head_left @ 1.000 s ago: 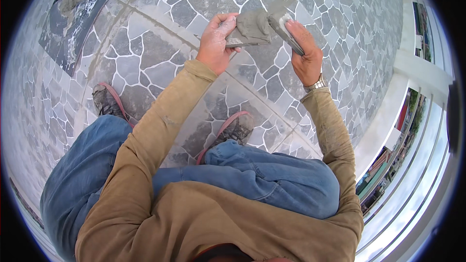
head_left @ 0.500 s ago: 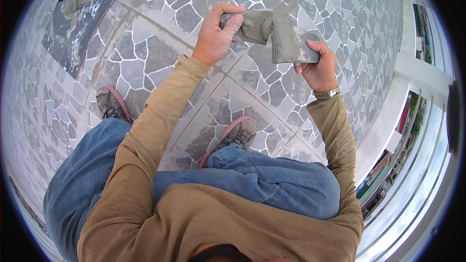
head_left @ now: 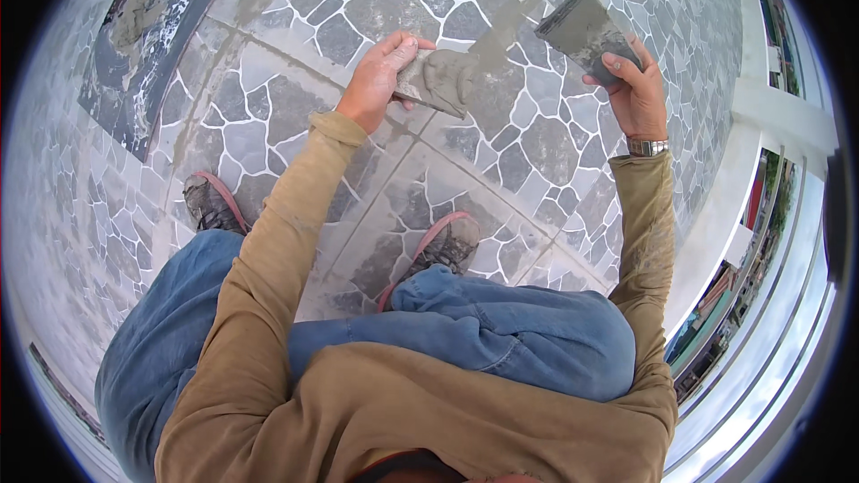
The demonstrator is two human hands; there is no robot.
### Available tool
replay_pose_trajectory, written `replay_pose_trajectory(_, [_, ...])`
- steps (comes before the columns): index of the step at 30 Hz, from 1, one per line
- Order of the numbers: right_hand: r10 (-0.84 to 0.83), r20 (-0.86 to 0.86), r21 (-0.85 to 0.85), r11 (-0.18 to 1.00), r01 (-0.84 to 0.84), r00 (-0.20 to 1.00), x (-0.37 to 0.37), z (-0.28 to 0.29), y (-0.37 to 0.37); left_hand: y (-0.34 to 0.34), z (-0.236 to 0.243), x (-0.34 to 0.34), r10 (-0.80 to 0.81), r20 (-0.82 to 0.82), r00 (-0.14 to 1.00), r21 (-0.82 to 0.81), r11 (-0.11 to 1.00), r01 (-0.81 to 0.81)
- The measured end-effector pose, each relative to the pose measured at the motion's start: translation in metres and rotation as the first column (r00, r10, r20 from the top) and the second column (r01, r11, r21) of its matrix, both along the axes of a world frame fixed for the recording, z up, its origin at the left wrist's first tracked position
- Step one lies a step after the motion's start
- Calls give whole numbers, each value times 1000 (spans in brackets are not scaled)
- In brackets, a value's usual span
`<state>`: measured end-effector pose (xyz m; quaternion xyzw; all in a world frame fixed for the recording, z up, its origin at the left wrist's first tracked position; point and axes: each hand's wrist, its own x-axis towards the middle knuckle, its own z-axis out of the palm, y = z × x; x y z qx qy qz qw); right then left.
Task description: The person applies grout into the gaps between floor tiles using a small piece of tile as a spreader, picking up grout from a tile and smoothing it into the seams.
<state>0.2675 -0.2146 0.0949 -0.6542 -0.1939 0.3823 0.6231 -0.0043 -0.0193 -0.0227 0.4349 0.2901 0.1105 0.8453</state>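
Observation:
My left hand (head_left: pixel 371 85) grips the near end of a flat rectangular spreader (head_left: pixel 413 82), its fingers and thumb closed on the edge. A lump of wet grey mortar (head_left: pixel 447 79) sits on that spreader's far half. Farther right and slightly higher, my right hand (head_left: pixel 640 94) pinches the lower end of a second flat grey spreader (head_left: pixel 586 31), tilted up to the left and filmed with mortar. The two spreaders are apart. Below them lies the stone-patterned tile floor (head_left: pixel 550 143), with a damp grey mortar smear (head_left: pixel 508 27) along a joint.
A dark sheet (head_left: pixel 112 98) smeared with white lies at the upper left, bearing a mortar patch (head_left: pixel 139 13). My shoes (head_left: pixel 452 246) rest on the tiles below my hands. Along the right runs a white ledge (head_left: pixel 716 206) with railings beyond.
The spreaders, touching before, have separated. My right hand has moved right and tilted its spreader up; my left hand has moved slightly left and down, with mortar lumped on its spreader.

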Motion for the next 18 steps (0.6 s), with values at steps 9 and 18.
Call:
replay_pose_trajectory(9, [520,829,-386,798,-462,206,-60,15,34,5,7,3,-152,-224,963,167,967,192])
replay_pose_trajectory(18, [664,747,-569,617,-543,-29,-83,-7,35,8,-14,5,-164,-234,958,144,969,201])
